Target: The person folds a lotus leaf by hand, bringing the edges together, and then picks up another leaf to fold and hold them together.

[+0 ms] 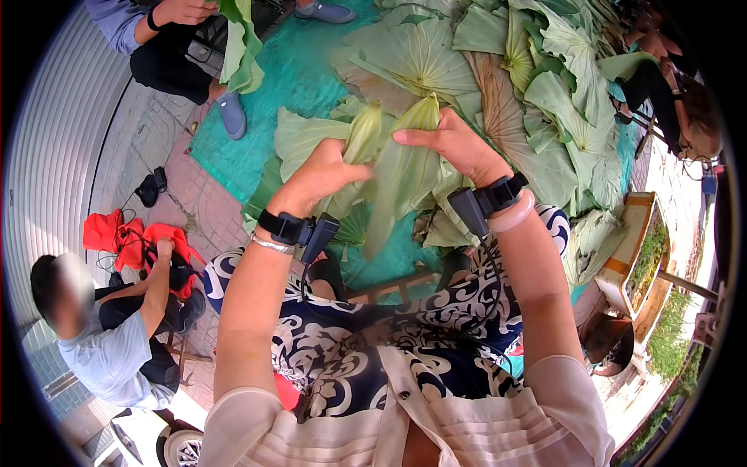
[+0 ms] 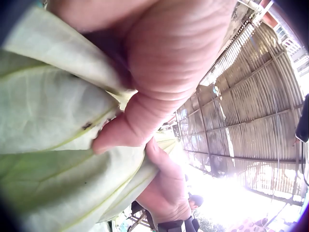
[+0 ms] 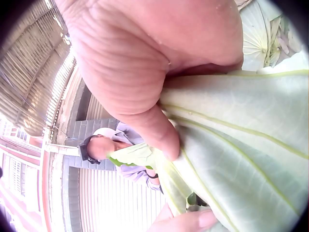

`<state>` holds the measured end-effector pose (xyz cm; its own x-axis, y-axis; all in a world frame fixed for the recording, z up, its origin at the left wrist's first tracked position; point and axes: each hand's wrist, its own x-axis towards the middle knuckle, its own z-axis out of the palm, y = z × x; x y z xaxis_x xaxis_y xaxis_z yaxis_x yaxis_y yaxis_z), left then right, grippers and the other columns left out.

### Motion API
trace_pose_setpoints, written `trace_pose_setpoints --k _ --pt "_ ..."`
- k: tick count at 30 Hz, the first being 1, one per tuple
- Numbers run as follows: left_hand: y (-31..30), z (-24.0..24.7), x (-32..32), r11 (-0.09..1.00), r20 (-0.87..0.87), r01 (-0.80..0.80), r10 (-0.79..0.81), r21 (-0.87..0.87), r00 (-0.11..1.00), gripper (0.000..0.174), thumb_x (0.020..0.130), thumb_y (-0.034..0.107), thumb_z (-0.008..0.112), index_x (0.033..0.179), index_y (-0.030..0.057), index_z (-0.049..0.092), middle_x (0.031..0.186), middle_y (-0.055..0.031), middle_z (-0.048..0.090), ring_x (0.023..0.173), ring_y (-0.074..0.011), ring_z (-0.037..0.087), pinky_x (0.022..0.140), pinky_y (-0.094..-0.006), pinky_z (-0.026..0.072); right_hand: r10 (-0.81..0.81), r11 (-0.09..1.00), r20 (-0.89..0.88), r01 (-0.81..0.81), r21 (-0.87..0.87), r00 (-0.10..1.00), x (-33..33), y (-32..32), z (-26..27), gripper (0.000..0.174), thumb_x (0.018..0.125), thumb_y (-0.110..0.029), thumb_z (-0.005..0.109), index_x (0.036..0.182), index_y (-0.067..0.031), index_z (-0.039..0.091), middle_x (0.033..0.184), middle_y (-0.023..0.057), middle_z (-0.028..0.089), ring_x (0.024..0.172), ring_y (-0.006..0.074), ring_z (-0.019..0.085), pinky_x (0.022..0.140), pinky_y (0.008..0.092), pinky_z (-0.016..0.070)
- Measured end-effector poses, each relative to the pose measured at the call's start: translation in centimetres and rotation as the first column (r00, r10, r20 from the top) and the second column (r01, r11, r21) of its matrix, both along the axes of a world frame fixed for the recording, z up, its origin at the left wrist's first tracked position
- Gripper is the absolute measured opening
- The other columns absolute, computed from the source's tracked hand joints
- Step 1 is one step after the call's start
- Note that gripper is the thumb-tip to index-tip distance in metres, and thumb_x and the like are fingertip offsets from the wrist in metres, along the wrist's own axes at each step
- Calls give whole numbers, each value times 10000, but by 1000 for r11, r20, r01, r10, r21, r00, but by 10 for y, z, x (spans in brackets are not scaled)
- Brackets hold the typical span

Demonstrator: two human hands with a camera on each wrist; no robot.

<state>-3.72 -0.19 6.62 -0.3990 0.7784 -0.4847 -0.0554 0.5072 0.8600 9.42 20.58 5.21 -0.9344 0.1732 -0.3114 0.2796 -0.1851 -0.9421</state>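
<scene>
A pale green leaf, gathered into folds with yellowish ribs, hangs between the two hands in the head view. The left hand pinches its left part, thumb pointing right across the folds. On the right part, the right hand grips a bunched fold with the thumb on top. Seen from the left wrist, the left thumb presses the ribbed leaf near a small dark spot. In the right wrist view, the right thumb presses the leaf; the fingers behind it are hidden.
Large leaves lie piled and overlapping on a teal sheet ahead and to the right. A seated person holds a leaf at upper left. Another sits at left beside red bags. A planter box stands at right.
</scene>
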Motion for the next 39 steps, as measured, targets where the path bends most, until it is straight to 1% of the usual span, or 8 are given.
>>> trace_pose_setpoints --k 7,13,25,28,31,34,37,39 --pt "0 3 0 999 12 -29 30 -30 999 328 789 115 718 1069 -52 678 982 -67 709 868 -144 652 801 -288 507 -11 1000 4 11 -16 1000 1 -2 6 285 893 -162 771 1117 -3 696 1022 23 725 924 113 657 858 281 511" --pt "-2 -5 -1 996 95 -85 82 30 992 342 806 96 691 1116 -45 664 1016 -70 702 893 -154 656 818 -298 515 -37 999 -31 36 -17 999 1 -2 5 286 895 -161 766 1122 -5 687 1028 24 723 923 112 656 854 278 509" --pt "-1 -4 0 997 103 -83 81 10 991 295 804 103 700 1066 -31 689 988 -52 702 889 -141 648 812 -284 503 -113 990 105 103 93 988 -1 5 -4 379 852 -217 812 1115 15 667 1007 45 720 895 135 669 835 282 524" --pt "-1 -2 0 997 97 -76 76 1 992 297 803 108 702 1066 -30 688 989 -53 702 892 -142 648 817 -283 500 -95 991 108 84 99 990 0 3 7 372 874 -209 791 1131 27 662 1014 51 722 886 138 675 831 285 531" --pt "-1 -3 1 995 79 -94 91 30 993 306 819 106 703 1087 -42 689 941 -60 700 814 -144 648 741 -296 511 -31 999 44 32 -34 999 -1 6 -7 338 902 -202 762 1136 25 674 1021 59 725 906 137 677 848 287 531" --pt "-1 -5 0 993 86 -104 100 50 991 300 819 103 702 1084 -37 690 936 -58 698 814 -142 647 739 -297 512 -93 996 73 92 13 993 -2 5 -12 297 918 -192 741 1131 10 700 1014 56 727 936 135 673 870 291 527" --pt "-1 -2 0 994 87 -109 106 30 991 297 819 99 701 1082 -36 691 934 -58 697 813 -141 647 738 -299 513 -60 996 -4 60 -73 998 -1 0 0 266 911 -191 746 1104 -9 728 998 46 728 937 131 666 875 290 521" --pt "-1 1 1 995 105 -100 98 15 990 304 814 111 699 1083 -30 688 972 -59 703 864 -144 650 792 -289 505 -69 997 2 69 -37 998 -1 0 -1 262 902 -183 754 1100 -13 735 993 42 729 925 127 663 869 288 518"
